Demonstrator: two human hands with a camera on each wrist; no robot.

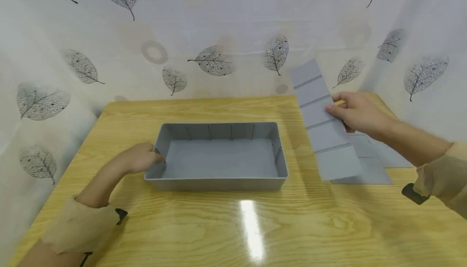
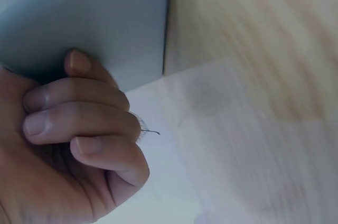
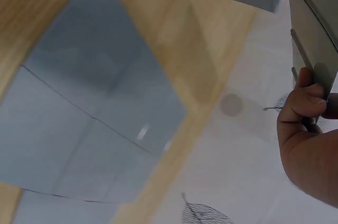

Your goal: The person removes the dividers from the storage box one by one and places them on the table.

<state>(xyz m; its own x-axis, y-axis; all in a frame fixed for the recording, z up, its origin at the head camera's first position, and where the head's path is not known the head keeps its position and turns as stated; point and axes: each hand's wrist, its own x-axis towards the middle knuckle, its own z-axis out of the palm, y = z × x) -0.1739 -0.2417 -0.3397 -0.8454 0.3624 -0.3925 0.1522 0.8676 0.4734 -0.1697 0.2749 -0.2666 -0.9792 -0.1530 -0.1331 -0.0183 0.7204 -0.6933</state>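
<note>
A long grey grooved panel (image 1: 321, 125) is held up, tilted, to the right of the box, and my right hand (image 1: 359, 113) pinches its right edge, thumb on the near face. In the right wrist view, my right hand (image 3: 309, 129) grips the same panel (image 3: 311, 12) at the edge of the picture. A shallow grey rectangular box (image 1: 219, 184) with slotted inner walls stands on the table. My left hand (image 1: 142, 157) grips its left wall, with a finger over the rim. In the left wrist view, the curled fingers (image 2: 84, 105) lie against the outside of the box (image 2: 116, 28).
Flat grey panels (image 1: 372, 171) lie overlapping on the wooden table (image 1: 197, 226) below my right forearm. A pale curtain (image 1: 237, 23) with a leaf print hangs behind and along both sides of the table.
</note>
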